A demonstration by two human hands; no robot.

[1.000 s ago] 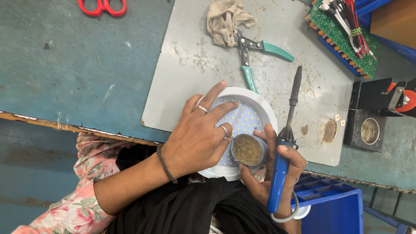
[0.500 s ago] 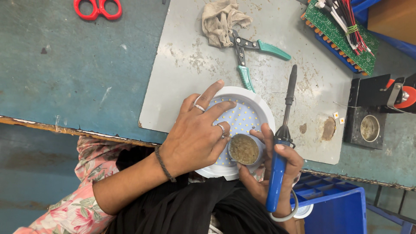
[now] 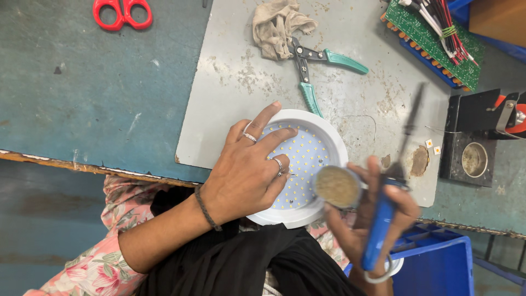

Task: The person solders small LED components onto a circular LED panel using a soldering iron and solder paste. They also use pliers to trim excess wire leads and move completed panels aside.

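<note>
1. Worn blue-green workbench (image 3: 82, 98) fills the view, with a scuffed grey mat (image 3: 230, 82) laid on it toward the right; its near edge runs above the person's lap.
2. Nearest, the right hand (image 3: 372, 219) is closed around a blue-handled soldering iron (image 3: 383, 219) and a small round tin of brownish flux (image 3: 337, 186). The iron's long axis runs from near to far, leaning slightly right, its tip blurred above the mat.
3. Just left of that, the left hand (image 3: 246, 175) lies flat on a white round LED panel (image 3: 318, 148), fingers spread, pressing rather than gripping. The panel sits at the mat's near edge, partly overhanging it, and lies left of and slightly beyond the iron's tip.
4. Farther off lie green-handled pliers (image 3: 312, 71) and a crumpled rag (image 3: 279, 24).
5. Farthest are red scissors (image 3: 123, 12) on the left and a green circuit board (image 3: 433, 38) on the right.
</note>
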